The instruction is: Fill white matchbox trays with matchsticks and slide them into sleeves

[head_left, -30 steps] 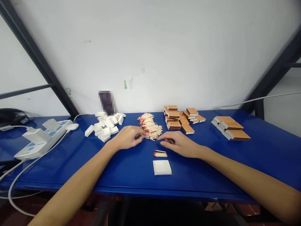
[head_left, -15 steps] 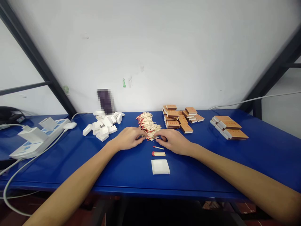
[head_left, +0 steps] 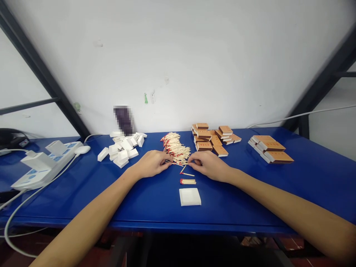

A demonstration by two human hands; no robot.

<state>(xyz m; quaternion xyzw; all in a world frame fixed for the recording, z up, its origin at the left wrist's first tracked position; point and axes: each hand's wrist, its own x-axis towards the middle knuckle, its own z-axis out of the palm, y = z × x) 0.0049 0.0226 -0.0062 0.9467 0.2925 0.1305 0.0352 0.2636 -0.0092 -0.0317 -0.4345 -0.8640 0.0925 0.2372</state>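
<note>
A heap of red-tipped matches (head_left: 176,145) lies in the middle of the blue table. At its near left edge my left hand (head_left: 152,164) is closed, thumb and forefinger pinching about match ends. My right hand (head_left: 210,167) sits at the near right edge, fingertips pinched at the end of a match; exactly what lies between them is partly hidden. Just in front, two loose matches (head_left: 189,174) form a V with their heads close together. Nearer me lies a small neat bundle of matches (head_left: 188,181), then a white matchbox tray (head_left: 190,197).
White trays (head_left: 122,148) are heaped at left, by a blurred dark object (head_left: 124,119). Brown matchboxes (head_left: 208,139) are piled behind my right hand, and more stacked matchboxes (head_left: 271,149) stand farther right. A power strip (head_left: 68,150) with chargers and white cables occupies the left end.
My right hand has shifted slightly right and drawn back from the heap. A second loose match now lies angled against the single one in front.
</note>
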